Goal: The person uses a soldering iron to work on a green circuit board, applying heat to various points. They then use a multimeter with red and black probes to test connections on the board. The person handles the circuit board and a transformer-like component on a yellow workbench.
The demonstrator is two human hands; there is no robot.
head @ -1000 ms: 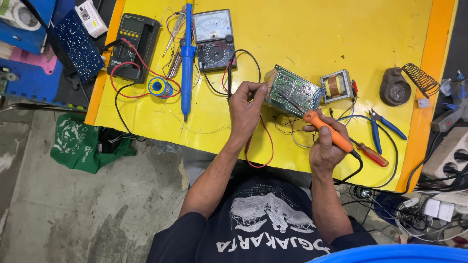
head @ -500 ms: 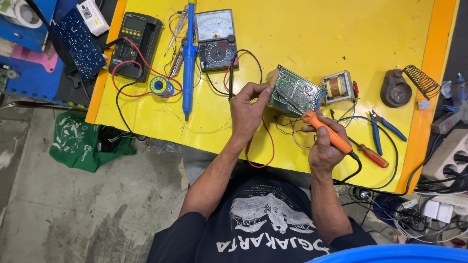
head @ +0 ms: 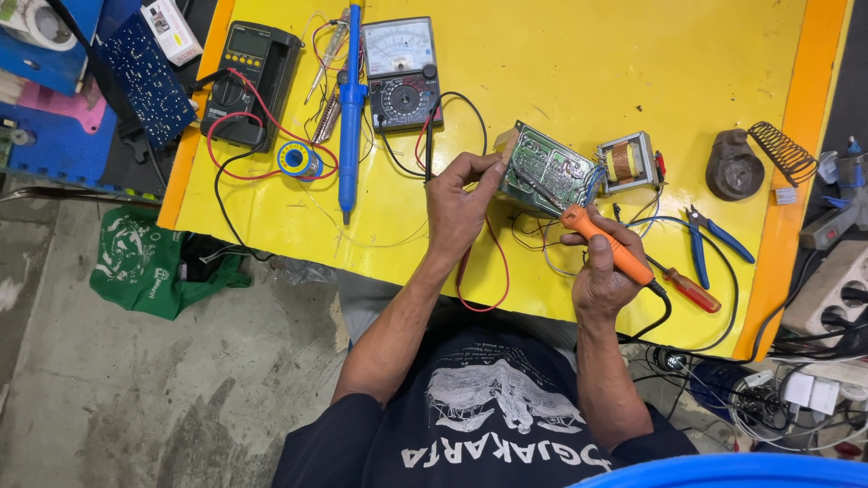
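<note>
Left hand (head: 461,203) still pinching circuit board (head: 545,169) edge, frame centre; right hand (head: 604,276) fist-gripping orange soldering iron (head: 604,244), tip unmoved on board above yellow surface (head: 579,63).

A yellow worktop (head: 542,72) with an orange edge (head: 796,172) fills the upper frame. Below it lies grey, stained concrete floor (head: 136,398) — a green bag (head: 145,262) at left, a blue shelf (head: 54,99) upper left.

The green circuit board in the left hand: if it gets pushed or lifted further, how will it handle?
The green circuit board looks stiff and probably light. Blue wires tie it to the small transformer, likely dense, so lifting may tug or drag that. The left hand props it tilted on edge; released, it would probably tip flat. The orange soldering iron works at its face.
</note>
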